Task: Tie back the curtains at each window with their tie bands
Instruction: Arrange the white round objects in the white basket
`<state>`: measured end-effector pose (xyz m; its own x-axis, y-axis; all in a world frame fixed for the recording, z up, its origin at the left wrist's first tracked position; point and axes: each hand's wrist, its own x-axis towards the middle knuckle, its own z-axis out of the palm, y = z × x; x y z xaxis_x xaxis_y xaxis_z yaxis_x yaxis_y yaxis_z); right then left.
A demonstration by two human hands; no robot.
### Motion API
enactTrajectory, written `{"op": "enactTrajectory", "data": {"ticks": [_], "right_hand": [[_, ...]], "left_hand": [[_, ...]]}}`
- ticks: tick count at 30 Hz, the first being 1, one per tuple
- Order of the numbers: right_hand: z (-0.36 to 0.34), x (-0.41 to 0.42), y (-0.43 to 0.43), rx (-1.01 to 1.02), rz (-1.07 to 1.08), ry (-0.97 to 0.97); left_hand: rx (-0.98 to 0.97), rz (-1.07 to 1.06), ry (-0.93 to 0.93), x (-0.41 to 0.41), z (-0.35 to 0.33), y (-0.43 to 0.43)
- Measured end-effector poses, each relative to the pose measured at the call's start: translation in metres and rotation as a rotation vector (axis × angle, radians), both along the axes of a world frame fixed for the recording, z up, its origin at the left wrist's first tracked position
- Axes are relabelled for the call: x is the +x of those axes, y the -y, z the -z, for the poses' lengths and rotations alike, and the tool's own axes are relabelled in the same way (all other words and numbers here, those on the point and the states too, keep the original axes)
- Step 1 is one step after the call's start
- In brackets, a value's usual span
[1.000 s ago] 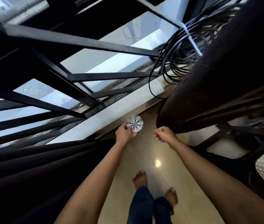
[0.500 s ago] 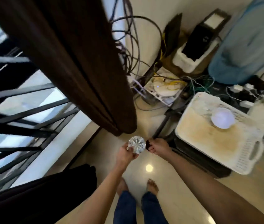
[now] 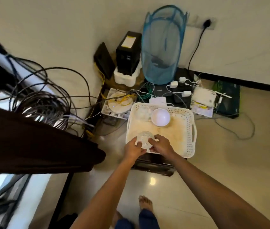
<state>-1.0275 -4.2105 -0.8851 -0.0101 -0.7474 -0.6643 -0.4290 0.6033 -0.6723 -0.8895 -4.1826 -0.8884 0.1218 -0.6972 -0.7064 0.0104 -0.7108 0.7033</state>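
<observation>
dark brown fabric curtain (image 3: 31,142) hangs loose at far left, its lower end free near the floor, no tie band visible on it or anywhere in view, so tie-back not yet done here by my read; coil of black cables (image 3: 44,103) bunched just behind it against the wall. left hand (image 3: 133,148) grip pinches the near left side of a small clear cut-glass faceted bowl (image 3: 145,139), fingers curled under the rim, wrist straight, forearm reaching forward from lower centre. bowl sits low over the near left corner of a white perforated plastic basket tray (image 3: 189,128), touching or just above the tray floor, cannot tell which; likely being parked there to free both hands for the curtain. right hand (image 3: 161,146) grip closes on the bowl's right side, thumb over the top edge, forearm angled in from lower right. both hands meet at the bowl, almost touching. white round globe (image 3: 160,117) and another clear glass piece (image 3: 141,114) rest at the tray's far side, so the tray looks like the store for these. blue mesh hamper (image 3: 162,45) stands beyond against the wall
</observation>
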Motion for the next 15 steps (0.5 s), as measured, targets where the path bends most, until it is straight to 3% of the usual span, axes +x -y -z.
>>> {"op": "enactTrajectory", "data": {"ticks": [8,15], "right_hand": [[0.008,-0.066,0.030,-0.047,0.352,-0.045],[0.036,-0.108,0.062,-0.022,0.603,-0.022]], "left_hand": [[0.042,-0.004,-0.101,-0.070,-0.005,0.039],[0.037,0.020,-0.069,-0.089,0.014,0.043]]}}
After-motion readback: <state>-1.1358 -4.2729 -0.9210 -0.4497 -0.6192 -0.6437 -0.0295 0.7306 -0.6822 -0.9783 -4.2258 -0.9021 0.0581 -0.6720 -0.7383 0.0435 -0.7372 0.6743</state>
